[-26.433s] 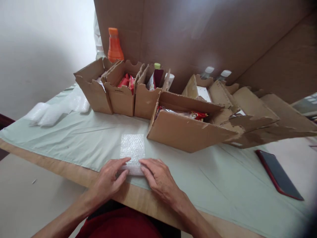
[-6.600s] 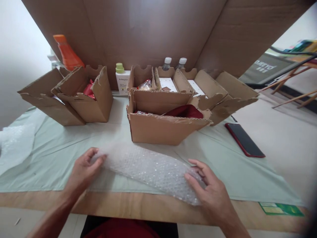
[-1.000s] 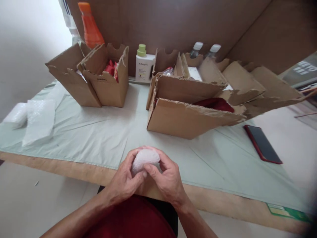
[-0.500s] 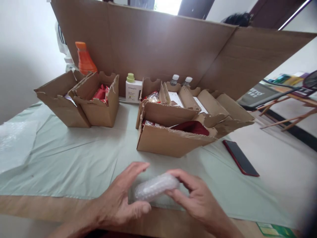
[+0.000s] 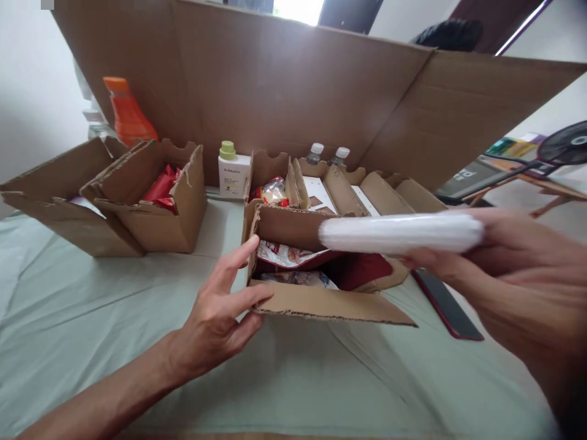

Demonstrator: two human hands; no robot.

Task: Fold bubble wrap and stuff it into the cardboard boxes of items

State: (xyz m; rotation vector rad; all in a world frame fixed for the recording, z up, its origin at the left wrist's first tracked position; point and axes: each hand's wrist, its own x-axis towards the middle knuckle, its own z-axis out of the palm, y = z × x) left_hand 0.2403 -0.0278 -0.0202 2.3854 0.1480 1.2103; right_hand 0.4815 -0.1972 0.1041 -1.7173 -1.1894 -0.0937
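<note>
My right hand [image 5: 499, 269] grips one end of a bubble-wrapped bundle [image 5: 394, 233], blurred by motion and held level above the front cardboard box. What the wrap encloses is hidden. At the box's left corner, my left hand [image 5: 224, 305] holds the edge of the cardboard box [image 5: 334, 304], with fingers on its side and front panel. That front panel leans outward, towards me. Inside lie a white printed packet [image 5: 287, 254], a dark red item [image 5: 367, 272] and another clear-wrapped packet [image 5: 300, 280].
Behind stand several narrow cardboard boxes [image 5: 389, 189], a white bottle with a green cap [image 5: 233, 174] and two clear bottles [image 5: 339, 156]. Two boxes [image 5: 183, 214] and an orange bottle [image 5: 131, 116] are at left. A phone [image 5: 449, 305] lies right. Tall cardboard [image 5: 293, 79] rises behind.
My right hand has lifted the bubble-wrapped bundle up and over the front box. My left hand has moved forward onto the box's corner, and its front panel now tilts outward.
</note>
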